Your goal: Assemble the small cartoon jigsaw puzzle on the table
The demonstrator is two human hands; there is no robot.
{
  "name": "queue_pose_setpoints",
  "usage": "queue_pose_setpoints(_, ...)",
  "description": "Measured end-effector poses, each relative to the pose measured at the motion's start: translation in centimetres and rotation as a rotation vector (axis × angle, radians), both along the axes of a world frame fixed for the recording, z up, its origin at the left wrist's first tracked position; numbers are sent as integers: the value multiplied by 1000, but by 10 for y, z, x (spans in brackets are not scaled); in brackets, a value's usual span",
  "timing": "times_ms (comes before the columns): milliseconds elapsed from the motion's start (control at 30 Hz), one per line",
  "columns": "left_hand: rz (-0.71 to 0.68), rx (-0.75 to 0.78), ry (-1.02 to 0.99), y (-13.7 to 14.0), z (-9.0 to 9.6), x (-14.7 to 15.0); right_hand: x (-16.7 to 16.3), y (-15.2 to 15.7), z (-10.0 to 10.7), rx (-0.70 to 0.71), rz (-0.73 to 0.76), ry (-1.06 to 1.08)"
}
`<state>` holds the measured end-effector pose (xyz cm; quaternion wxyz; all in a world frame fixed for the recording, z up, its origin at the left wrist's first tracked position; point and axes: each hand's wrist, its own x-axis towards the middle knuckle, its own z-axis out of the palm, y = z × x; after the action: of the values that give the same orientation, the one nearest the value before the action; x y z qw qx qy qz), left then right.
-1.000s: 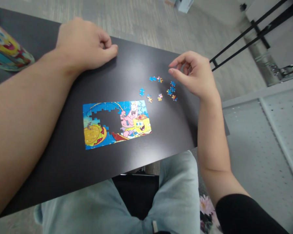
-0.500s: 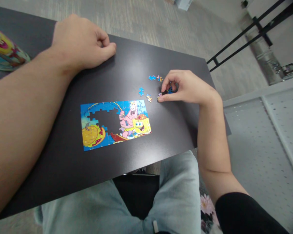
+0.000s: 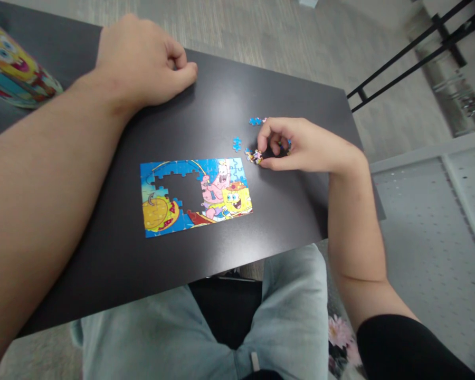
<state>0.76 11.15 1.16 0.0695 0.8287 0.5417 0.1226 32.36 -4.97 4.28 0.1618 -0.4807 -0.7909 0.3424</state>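
A partly assembled jigsaw puzzle [image 3: 237,201] with cartoon figures lies flat on the dark table, a gap open in its middle. Just beyond its upper right corner, my right hand [image 3: 301,145] has thumb and index finger at a small multicoloured puzzle piece [image 3: 257,157], close beside another piece [image 3: 248,153]. Further pieces show partly behind the curled fingers. Left of that hand is a loose blue piece [image 3: 236,144]; other pieces [image 3: 255,121] lie farther back. My left hand [image 3: 142,63] rests on the table's far side in a loose fist, nothing visible in it.
A cylindrical container [image 3: 21,68] with cartoon print stands at the far left, partly behind my left forearm. The dark table [image 3: 217,245] ends just in front of my legs. Beyond its right end are a black metal frame [image 3: 404,53] and a pale perforated panel [image 3: 427,253].
My right hand has shifted left with the puzzle piece, bringing it close to the neighbouring loose piece. My left hand stays in its loose fist. The whole view has shifted slightly.
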Motion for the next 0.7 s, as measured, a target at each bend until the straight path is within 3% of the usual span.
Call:
queue_pose_setpoints(300, -31, 11, 1, 0, -2, 2, -21, -2, -8, -97, 121, 193)
queue_pose_setpoints(500, -3, 3, -10, -5, 3, 3, -52, -5, -18, -31, 139, 327)
queue_pose_setpoints(700, -18, -19, -3, -9, 1, 9, -81, -18, -24, -131, 124, 397)
